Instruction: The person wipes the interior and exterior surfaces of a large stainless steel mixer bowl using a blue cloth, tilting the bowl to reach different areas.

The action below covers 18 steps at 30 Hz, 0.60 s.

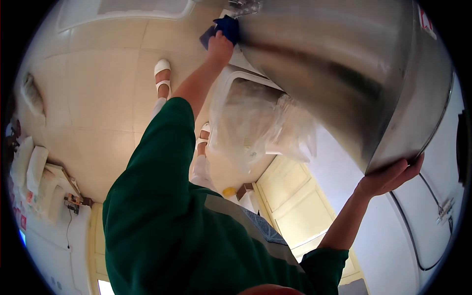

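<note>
A crumpled dark blue cloth (227, 29) is bunched in my left hand (220, 48), whose fingers are closed on it. The cloth is beside the far left end of a large stainless steel machine body (339, 64), a brushed-metal casing with a curved front; whether it touches the metal I cannot tell. At the near right corner of the casing, my right hand (391, 179) lies against the lower edge with its fingers stretched out, holding nothing loose. Below the machine's left side is a white bin (241, 75) with a clear plastic bag (250, 123) draped over it.
Tan tiled floor (103, 88) spreads out on the left, with a large white tub (123, 18) at the top. Pale yellow cabinet doors (295, 196) stand low behind me. A black cable (409, 228) hangs along the white wall at right. White sacks (29, 167) lie far left.
</note>
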Available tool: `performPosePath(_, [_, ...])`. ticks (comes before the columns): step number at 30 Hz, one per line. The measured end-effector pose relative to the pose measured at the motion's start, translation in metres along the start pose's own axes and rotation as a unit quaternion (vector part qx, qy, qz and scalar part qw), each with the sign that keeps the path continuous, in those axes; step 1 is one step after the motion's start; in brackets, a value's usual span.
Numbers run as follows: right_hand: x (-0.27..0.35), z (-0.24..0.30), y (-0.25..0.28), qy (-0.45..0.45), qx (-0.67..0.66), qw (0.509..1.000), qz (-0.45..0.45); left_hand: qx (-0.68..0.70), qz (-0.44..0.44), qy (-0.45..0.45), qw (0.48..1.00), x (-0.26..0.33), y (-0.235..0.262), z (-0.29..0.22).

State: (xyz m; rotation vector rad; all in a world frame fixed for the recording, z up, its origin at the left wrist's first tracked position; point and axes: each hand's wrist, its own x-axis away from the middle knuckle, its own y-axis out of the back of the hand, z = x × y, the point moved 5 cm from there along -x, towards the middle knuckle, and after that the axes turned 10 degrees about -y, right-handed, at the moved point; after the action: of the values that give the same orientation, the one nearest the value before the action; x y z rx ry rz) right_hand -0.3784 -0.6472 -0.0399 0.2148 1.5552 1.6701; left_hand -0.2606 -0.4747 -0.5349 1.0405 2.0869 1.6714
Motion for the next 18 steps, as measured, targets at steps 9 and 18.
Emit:
performPosePath(9, [-0.006,0.006,-0.001,0.053,-0.015,0.998,-0.005,0.047,-0.099,-0.160,0.981,0.056,0.011,-0.060])
performPosePath(18, [0.000,0.001,0.000,0.043,-0.009,0.999,-0.018,-0.203,-0.026,-0.477,0.854,0.060,-0.043,-0.154])
